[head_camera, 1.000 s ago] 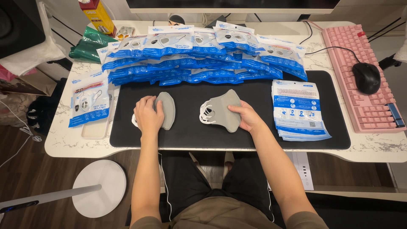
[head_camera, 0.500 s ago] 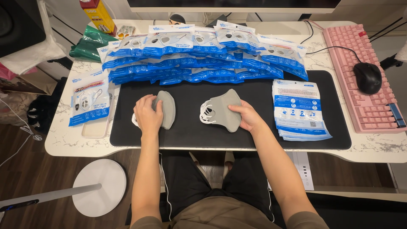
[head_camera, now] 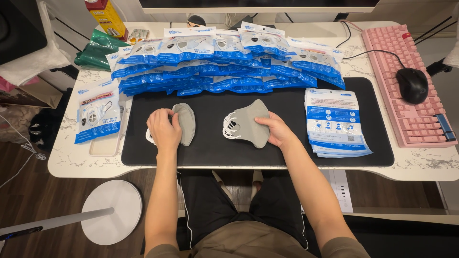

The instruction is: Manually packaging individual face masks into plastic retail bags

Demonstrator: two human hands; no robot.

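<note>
Lying at the far left of the white tabletop [head_camera: 71, 160] is a single blue-and-white mask packet [head_camera: 97, 116], just beside the black mat [head_camera: 210, 153]. On the mat, the left hand [head_camera: 164, 129] rests on a stack of folded grey masks [head_camera: 185, 123], its grip closed loosely over their left edge and white ear loops. Near it, the right hand [head_camera: 278, 130] holds a second grey mask stack [head_camera: 249, 123], thumb on top, fingers tucked under the right side, loops fanning out to the left. Behind both, a long heap of blue packets [head_camera: 224, 59] spans the mat's far edge. Right of the hand sits a neat pile of packets [head_camera: 334, 122], then a pink keyboard [head_camera: 411, 86] and black mouse [head_camera: 412, 84]
</note>
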